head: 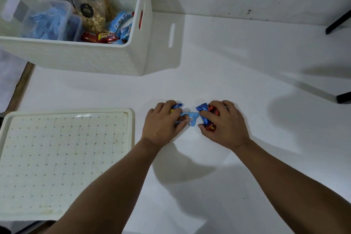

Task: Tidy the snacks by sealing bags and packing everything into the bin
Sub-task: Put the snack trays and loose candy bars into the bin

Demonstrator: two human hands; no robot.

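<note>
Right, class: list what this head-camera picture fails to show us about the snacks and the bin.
- How many wrapped candies lie under the left hand and right hand: the fingers cover them.
- The bin floor: the packed bags hide it.
- The nut bag label: too small and blurred to read.
- The bin's far-left end: cut off by the frame edge.

Barely legible print throughout. On a red wrapper (107, 36) in the bin (79, 57), upside-down yellow lettering, not readable with certainty. On a clear nut bag (93, 15), a black round label (86, 10) with small gold script, too blurred to read. On blue wrappers (120, 22), white print, illegible.
</note>
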